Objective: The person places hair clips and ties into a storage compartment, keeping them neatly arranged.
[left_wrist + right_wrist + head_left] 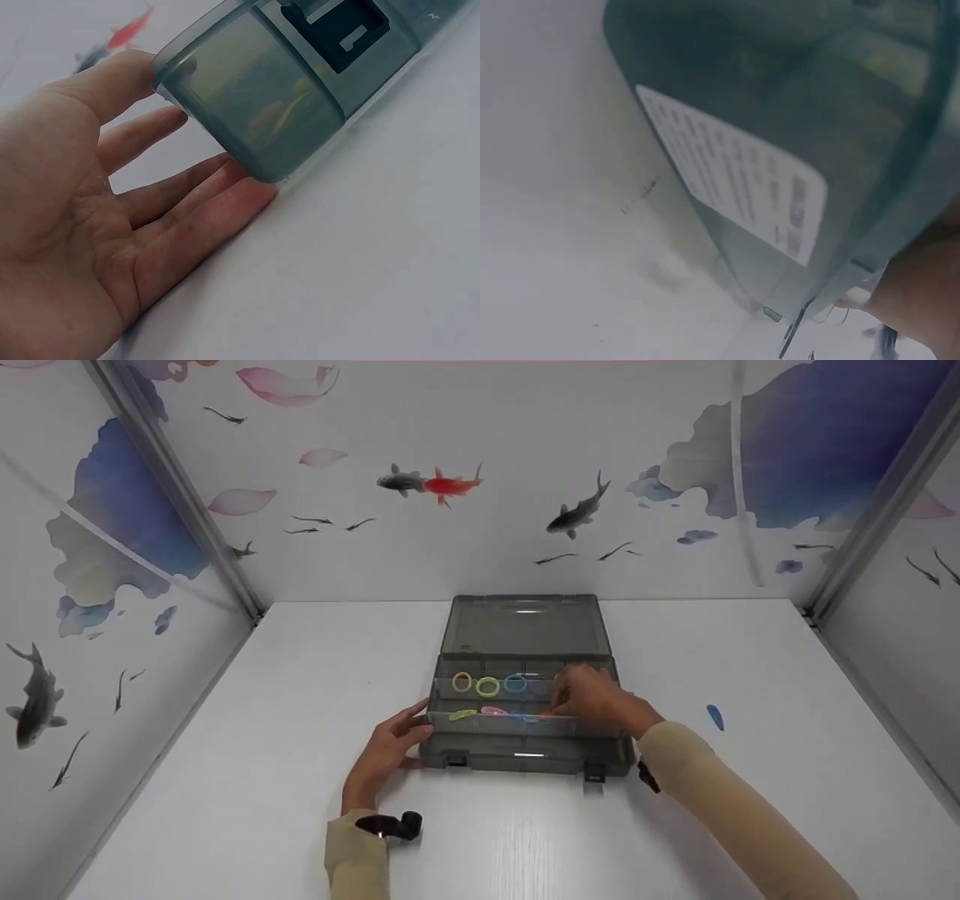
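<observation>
A grey see-through compartment box (pixel 525 745) lies on the table with its lid (pixel 529 626) tipped back. My left hand (pixel 386 746) rests against the box's left side; in the left wrist view its extended fingers (pixel 214 217) touch the lower corner. Over the right part of the compartments is my right hand (pixel 589 694), fingers pointing down into the box. Its fingertips, and anything between them, are hidden. Left of it one row has a tan ring (pixel 462 682), a yellow ring (pixel 487 686) and a blue ring (pixel 515 683). The row nearer me contains small clips, including a pink clip (pixel 493 711).
A blue hair clip (pixel 715 717) lies on the white table (pixel 225 765) right of the box. Printed panels (pixel 487 555) enclose the back and sides. A black latch (pixel 594 772) sticks out at the box's front. A white label (pixel 735 172) shows on its side.
</observation>
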`<state>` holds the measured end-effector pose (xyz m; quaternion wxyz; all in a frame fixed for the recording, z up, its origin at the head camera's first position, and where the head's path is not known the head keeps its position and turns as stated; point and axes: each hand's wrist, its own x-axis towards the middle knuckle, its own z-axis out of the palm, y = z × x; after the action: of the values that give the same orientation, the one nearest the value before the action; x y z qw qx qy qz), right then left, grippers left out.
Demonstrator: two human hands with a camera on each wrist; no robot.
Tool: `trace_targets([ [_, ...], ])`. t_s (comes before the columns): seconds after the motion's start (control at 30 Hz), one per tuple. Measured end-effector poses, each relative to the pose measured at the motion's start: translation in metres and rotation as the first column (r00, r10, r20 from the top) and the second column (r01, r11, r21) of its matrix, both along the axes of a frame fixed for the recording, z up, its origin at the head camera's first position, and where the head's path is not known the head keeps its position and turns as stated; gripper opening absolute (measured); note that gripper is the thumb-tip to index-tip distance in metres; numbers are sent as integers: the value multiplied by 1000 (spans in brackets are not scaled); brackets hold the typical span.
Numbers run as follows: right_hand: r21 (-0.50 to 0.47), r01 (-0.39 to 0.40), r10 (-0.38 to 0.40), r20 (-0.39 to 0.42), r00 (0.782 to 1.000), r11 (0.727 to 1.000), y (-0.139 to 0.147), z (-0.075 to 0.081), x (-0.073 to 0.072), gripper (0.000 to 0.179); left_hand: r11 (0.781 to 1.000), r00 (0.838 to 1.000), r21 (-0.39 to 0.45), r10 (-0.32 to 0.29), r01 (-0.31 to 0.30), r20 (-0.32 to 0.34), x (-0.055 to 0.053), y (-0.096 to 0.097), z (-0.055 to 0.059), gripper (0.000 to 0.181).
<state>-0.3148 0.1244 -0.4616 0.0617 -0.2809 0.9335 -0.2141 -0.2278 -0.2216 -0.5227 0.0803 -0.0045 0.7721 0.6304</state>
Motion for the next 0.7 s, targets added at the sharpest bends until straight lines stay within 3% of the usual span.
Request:
trace_targets([
  [0.27, -78, -6, 8, 29, 1000, 997, 16, 20, 5, 19, 1000, 1000, 25, -2, 2, 7, 0, 1, 2, 58],
  [0.43, -135, 4, -7, -23, 1000, 991, 31, 29, 12, 18, 1000, 1000, 21, 6, -6, 3, 0, 0, 4, 57],
  [0.53, -177, 9, -18, -51, 999, 984, 40, 27, 18, 18, 1000, 1000, 23, 5, -5, 0, 0, 0, 4, 57],
  [0.7, -257, 57, -65, -24, 998, 965, 60, 12, 29, 26, 1000, 1000, 13, 1, -1, 1, -1, 0, 4, 57],
])
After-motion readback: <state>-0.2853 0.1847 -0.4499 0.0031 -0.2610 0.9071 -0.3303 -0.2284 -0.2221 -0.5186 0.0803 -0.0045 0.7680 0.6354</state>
